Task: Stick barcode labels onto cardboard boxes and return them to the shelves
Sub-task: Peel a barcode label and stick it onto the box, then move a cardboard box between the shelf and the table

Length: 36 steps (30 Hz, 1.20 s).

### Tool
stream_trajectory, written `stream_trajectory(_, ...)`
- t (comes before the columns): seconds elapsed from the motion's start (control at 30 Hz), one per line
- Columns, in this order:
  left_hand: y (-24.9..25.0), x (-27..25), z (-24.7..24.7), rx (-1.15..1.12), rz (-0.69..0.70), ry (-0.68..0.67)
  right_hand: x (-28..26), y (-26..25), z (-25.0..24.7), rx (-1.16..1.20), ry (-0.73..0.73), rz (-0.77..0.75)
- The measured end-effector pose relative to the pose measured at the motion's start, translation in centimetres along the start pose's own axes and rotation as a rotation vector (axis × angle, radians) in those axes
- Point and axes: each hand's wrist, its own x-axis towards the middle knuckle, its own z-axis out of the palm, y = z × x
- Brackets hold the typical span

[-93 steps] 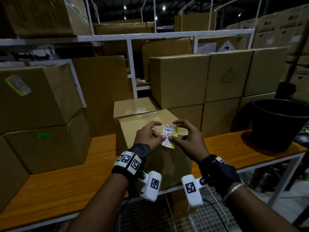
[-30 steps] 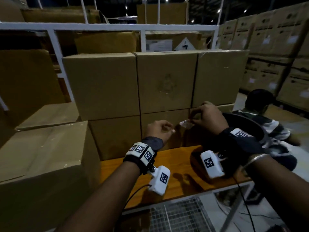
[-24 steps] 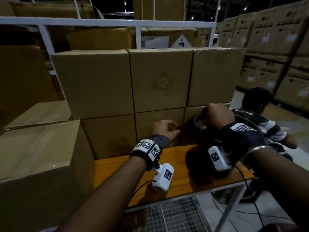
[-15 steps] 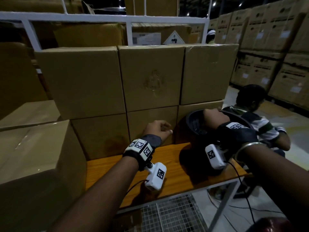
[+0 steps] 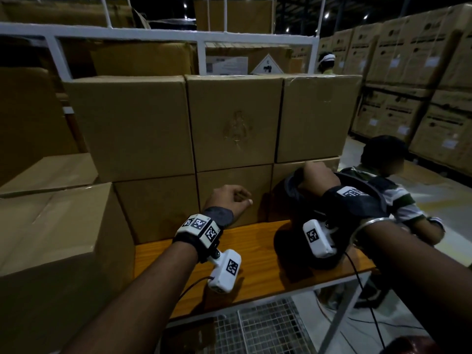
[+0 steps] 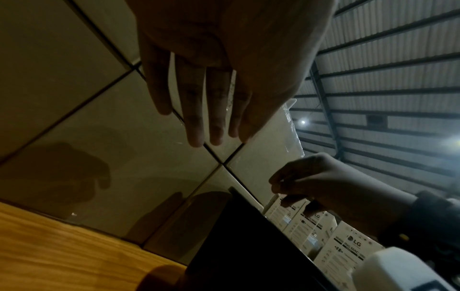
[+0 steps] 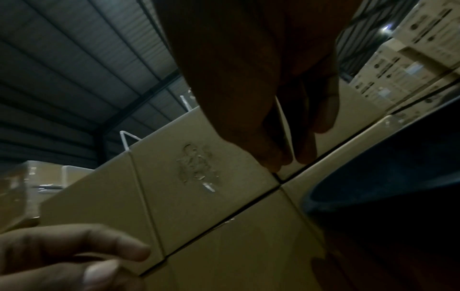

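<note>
My left hand (image 5: 229, 200) hangs in front of the lower middle cardboard box (image 5: 229, 177); in the left wrist view its fingers (image 6: 204, 118) are relaxed and hold nothing. My right hand (image 5: 315, 175) is over the rim of a black bucket (image 5: 288, 238) on the right of the shelf board. Its fingertips (image 6: 276, 183) are drawn together and point down into the bucket (image 7: 385, 177). I cannot make out whether anything is between them. A large cardboard box (image 5: 51, 251) stands at the near left. No barcode label shows in any view.
Plain cardboard boxes (image 5: 235, 123) are stacked two high against the back of the wooden shelf board (image 5: 255, 264), under a white rack frame (image 5: 201, 39). A person (image 5: 383, 162) sits on the floor at right. Tall stacks of printed cartons (image 5: 421, 85) line the far right.
Three seconds ago both hands held a label over the near box. My view then swung right. My right hand carried a small white piece to the bucket and lowered over it; the left hand stayed put.
</note>
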Motion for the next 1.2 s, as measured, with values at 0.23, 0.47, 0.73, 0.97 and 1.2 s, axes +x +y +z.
stream_trajectory(0.23,-3.0,-2.5,-5.6,0.099,-0.022,0.132,-1.6,-8.8,1.8,0.078,0.057,-0.235)
stream_trajectory(0.47,-7.2,-7.5,-15.2,0.187,-0.069,0.254,-4.9,-20.2,4.5,0.211,0.009,-0.466)
stream_trajectory(0.73,-13.1,-14.3,-25.8,0.188,-0.113,0.254,-10.7,-32.8,6.8,0.382,-0.069,-0.710)
stream_trajectory(0.97,-19.8,-18.4,-31.9,0.146,-0.114,0.202,-13.9,-40.0,10.1,0.404,-0.199,-0.779)
stream_trajectory(1.2,-24.4,-20.4,-32.9,0.183,-0.097,-0.099,-14.8,-41.6,13.5,0.336,-0.167,-0.741)
